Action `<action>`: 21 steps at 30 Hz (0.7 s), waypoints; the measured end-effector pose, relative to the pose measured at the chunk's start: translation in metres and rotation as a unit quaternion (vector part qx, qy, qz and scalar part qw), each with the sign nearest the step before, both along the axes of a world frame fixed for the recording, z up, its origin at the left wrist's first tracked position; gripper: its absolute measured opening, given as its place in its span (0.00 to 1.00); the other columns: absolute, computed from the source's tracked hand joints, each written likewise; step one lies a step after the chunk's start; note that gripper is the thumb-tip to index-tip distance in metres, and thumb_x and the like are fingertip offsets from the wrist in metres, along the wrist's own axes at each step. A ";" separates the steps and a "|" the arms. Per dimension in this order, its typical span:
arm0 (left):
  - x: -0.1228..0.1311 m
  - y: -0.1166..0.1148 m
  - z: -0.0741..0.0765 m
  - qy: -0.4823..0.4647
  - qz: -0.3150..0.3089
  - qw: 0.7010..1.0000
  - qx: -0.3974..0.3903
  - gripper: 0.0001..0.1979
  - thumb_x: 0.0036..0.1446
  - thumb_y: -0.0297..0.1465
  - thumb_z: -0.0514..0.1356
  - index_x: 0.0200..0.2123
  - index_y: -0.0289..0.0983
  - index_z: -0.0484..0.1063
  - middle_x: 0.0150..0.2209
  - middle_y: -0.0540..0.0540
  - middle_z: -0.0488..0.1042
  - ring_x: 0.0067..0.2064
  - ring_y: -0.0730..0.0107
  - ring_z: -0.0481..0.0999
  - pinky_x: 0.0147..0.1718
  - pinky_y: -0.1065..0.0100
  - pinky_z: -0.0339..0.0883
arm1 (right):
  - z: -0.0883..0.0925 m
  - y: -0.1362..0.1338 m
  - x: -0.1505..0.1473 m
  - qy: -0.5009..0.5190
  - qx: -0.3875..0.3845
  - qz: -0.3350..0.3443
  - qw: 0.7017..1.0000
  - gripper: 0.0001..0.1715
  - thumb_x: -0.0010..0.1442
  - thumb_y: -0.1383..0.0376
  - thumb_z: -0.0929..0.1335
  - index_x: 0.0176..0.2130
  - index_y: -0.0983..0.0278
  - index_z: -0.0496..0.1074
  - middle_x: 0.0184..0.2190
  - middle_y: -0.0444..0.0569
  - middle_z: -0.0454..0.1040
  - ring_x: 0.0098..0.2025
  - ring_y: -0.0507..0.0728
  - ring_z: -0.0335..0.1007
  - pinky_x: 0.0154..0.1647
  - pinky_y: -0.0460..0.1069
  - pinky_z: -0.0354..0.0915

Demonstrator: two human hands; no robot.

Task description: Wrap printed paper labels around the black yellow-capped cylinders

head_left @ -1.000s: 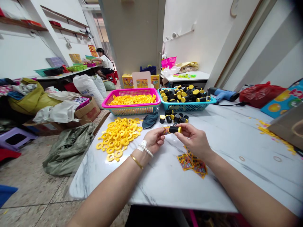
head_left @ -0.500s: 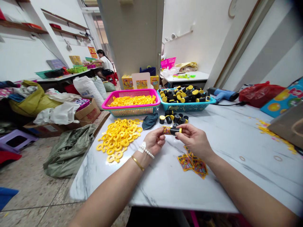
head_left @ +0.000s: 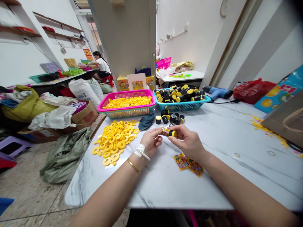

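"Cylinder (head_left: 172,133), black with a yellow cap: where?"
"Above the marble-patterned tabletop (head_left: 153,186), gripped by the right hand (head_left: 190,143)."
"And the left hand (head_left: 150,141)?"
"Pinching the printed label (head_left: 165,132) next to it."

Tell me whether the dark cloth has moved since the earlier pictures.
No; against the pink basket, the dark cloth keeps its place on the table.

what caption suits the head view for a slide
Left hand and right hand hold a yellow-capped cylinder above a marbled table, near piled yellow rings.
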State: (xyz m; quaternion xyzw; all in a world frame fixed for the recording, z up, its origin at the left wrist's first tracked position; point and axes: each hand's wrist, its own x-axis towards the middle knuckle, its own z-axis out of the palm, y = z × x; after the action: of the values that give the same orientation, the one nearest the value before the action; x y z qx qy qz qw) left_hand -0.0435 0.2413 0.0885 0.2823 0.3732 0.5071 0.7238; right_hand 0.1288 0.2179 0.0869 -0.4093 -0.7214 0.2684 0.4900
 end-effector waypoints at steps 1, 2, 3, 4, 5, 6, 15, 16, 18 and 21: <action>0.000 0.000 0.000 0.031 0.019 0.999 0.019 0.09 0.49 0.28 0.69 0.31 0.30 0.73 0.24 0.50 0.70 0.18 0.85 0.61 0.13 0.81 0.47 | 0.001 0.001 0.002 0.007 -0.006 0.013 1.000 0.17 0.57 0.60 0.72 0.46 0.61 0.71 0.46 0.51 0.80 0.43 0.57 0.79 0.49 0.55 0.76; -0.001 0.000 0.001 0.063 0.039 0.996 0.040 0.12 0.48 0.31 0.70 0.31 0.30 0.73 0.23 0.51 0.69 0.19 0.84 0.62 0.14 0.81 0.49 | 0.002 0.002 0.004 0.015 -0.012 0.021 1.000 0.17 0.56 0.60 0.73 0.45 0.61 0.72 0.43 0.50 0.80 0.42 0.57 0.79 0.49 0.55 0.76; -0.003 -0.001 0.002 0.093 0.047 0.993 0.061 0.15 0.46 0.33 0.71 0.33 0.31 0.73 0.24 0.51 0.69 0.20 0.83 0.63 0.15 0.80 0.52 | 0.003 0.004 0.006 0.023 -0.017 0.023 0.999 0.17 0.55 0.60 0.74 0.44 0.61 0.73 0.41 0.49 0.81 0.41 0.57 0.79 0.48 0.55 0.76; -0.004 0.000 0.004 0.115 0.033 0.990 0.081 0.18 0.44 0.35 0.73 0.35 0.32 0.74 0.25 0.50 0.70 0.22 0.81 0.66 0.16 0.79 0.56 | 0.004 0.005 0.008 0.030 -0.022 0.023 0.999 0.17 0.54 0.60 0.75 0.44 0.61 0.73 0.40 0.48 0.81 0.40 0.57 0.79 0.46 0.55 0.77; -0.006 0.000 0.006 0.126 -0.005 0.987 0.099 0.22 0.42 0.37 0.74 0.39 0.33 0.74 0.28 0.49 0.72 0.25 0.78 0.70 0.19 0.78 0.60 | 0.006 0.005 0.010 0.034 -0.026 0.026 0.999 0.18 0.53 0.61 0.75 0.43 0.61 0.74 0.38 0.48 0.81 0.38 0.56 0.79 0.44 0.54 0.77; -0.008 0.000 0.008 0.128 -0.058 0.984 0.111 0.26 0.41 0.37 0.74 0.42 0.34 0.73 0.31 0.48 0.74 0.28 0.74 0.73 0.22 0.75 0.65 | 0.007 0.006 0.012 0.034 -0.027 0.031 0.999 0.18 0.53 0.61 0.76 0.44 0.61 0.75 0.37 0.48 0.80 0.37 0.56 0.78 0.41 0.53 0.77; -0.017 0.007 0.001 0.121 -0.201 0.966 0.106 0.24 0.40 0.38 0.75 0.38 0.34 0.71 0.32 0.46 0.77 0.29 0.71 0.76 0.28 0.70 0.67 | 0.009 0.005 0.016 -0.043 0.102 0.042 0.993 0.15 0.55 0.64 0.75 0.44 0.59 0.79 0.42 0.49 0.75 0.36 0.53 0.74 0.35 0.49 0.75; -0.015 0.007 -0.001 0.127 -0.203 0.964 0.114 0.24 0.41 0.38 0.75 0.38 0.34 0.71 0.30 0.47 0.76 0.28 0.72 0.75 0.27 0.71 0.66 | 0.008 0.005 0.015 -0.050 0.102 0.037 0.993 0.16 0.55 0.65 0.75 0.45 0.59 0.78 0.41 0.49 0.75 0.36 0.53 0.74 0.35 0.49 0.75; -0.010 0.007 -0.005 0.134 -0.191 0.963 0.139 0.23 0.42 0.40 0.74 0.37 0.33 0.72 0.27 0.48 0.75 0.25 0.74 0.73 0.26 0.72 0.63 | 0.005 0.006 0.013 -0.045 0.076 0.018 0.996 0.22 0.55 0.64 0.75 0.50 0.59 0.75 0.38 0.48 0.77 0.34 0.54 0.74 0.37 0.51 0.75; -0.006 0.006 -0.008 0.134 -0.154 0.964 0.169 0.22 0.41 0.40 0.74 0.32 0.33 0.71 0.24 0.50 0.73 0.24 0.77 0.71 0.25 0.74 0.60 | 0.000 0.008 0.009 -0.012 0.013 0.009 1.000 0.27 0.54 0.62 0.75 0.53 0.59 0.72 0.36 0.46 0.77 0.35 0.55 0.76 0.38 0.52 0.76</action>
State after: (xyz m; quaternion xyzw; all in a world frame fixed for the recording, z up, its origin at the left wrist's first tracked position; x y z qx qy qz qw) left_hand -0.0493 0.2475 0.0809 0.5197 0.3274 0.4025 0.6787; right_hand 0.1373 0.2255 0.0864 -0.3992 -0.7342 0.2590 0.4842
